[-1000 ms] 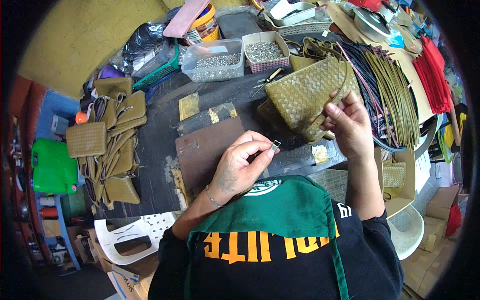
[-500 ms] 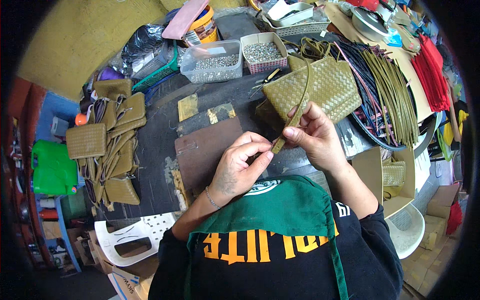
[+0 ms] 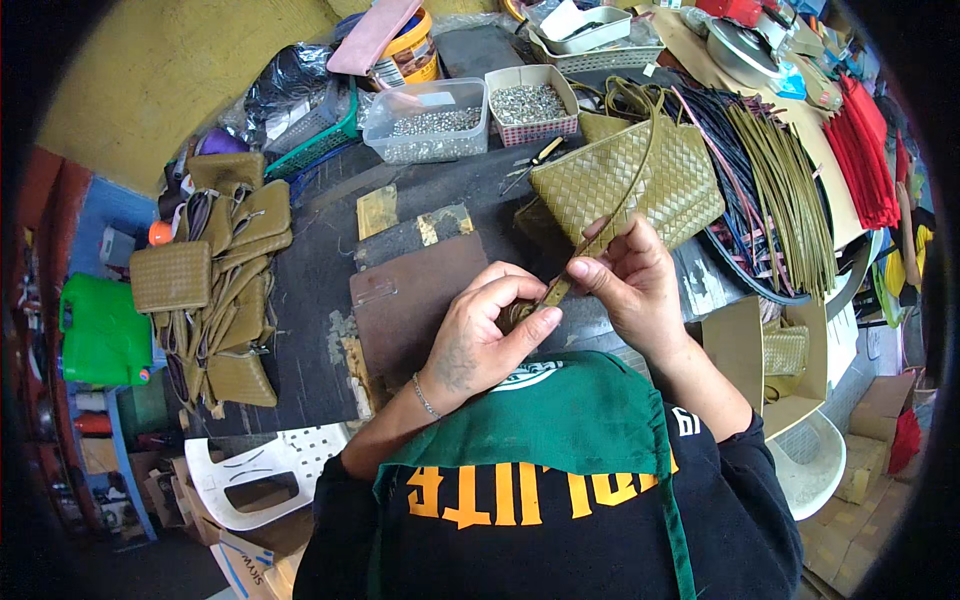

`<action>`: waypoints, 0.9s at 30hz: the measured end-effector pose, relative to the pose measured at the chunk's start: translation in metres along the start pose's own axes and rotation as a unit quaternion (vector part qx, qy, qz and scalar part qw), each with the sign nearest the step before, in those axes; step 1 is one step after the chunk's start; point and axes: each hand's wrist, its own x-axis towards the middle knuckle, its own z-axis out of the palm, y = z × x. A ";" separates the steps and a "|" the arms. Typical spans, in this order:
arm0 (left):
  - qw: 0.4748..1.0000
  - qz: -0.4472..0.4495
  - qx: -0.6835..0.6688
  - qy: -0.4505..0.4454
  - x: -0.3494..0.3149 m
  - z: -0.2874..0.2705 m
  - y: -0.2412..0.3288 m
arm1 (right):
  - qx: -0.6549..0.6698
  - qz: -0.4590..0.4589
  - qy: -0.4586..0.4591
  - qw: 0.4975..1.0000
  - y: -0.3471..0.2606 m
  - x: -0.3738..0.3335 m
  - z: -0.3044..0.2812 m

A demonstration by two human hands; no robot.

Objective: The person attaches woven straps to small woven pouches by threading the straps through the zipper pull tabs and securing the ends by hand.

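Both hands pinch the olive strap (image 3: 600, 240) of the woven bag (image 3: 640, 185) lying at one o'clock, the left hand (image 3: 490, 335) gripping its lower end, the right hand (image 3: 635, 280) higher up

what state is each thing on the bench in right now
strap: held taut between both hands, running up to the bag
left hand: fingers closed on the strap's lower end
right hand: fingers pinching the strap higher up
woven olive bag: lying flat on the bench
clear plastic tub: lid off, holds small metal parts
pink-rimmed basket: open, full of metal parts
olive pouches: stacked in a loose pile at left
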 end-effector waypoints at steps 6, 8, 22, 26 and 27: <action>0.997 -0.061 -0.035 0.006 -0.004 0.002 0.000 | -0.001 -0.014 -0.001 1.000 0.005 -0.006 0.002; 0.997 -0.055 -0.062 0.004 -0.007 0.000 -0.001 | 0.074 -0.010 -0.056 0.996 0.007 -0.001 -0.002; 0.948 -0.092 -0.252 0.169 -0.018 -0.021 -0.014 | -0.446 0.028 -0.169 0.878 0.037 0.247 -0.036; 0.940 -0.098 -0.270 0.184 -0.020 -0.026 -0.019 | -0.761 0.017 -0.234 0.605 0.117 0.305 -0.065; 0.937 -0.101 -0.270 0.196 -0.021 -0.028 -0.022 | -0.779 0.014 -0.251 0.575 0.128 0.307 -0.059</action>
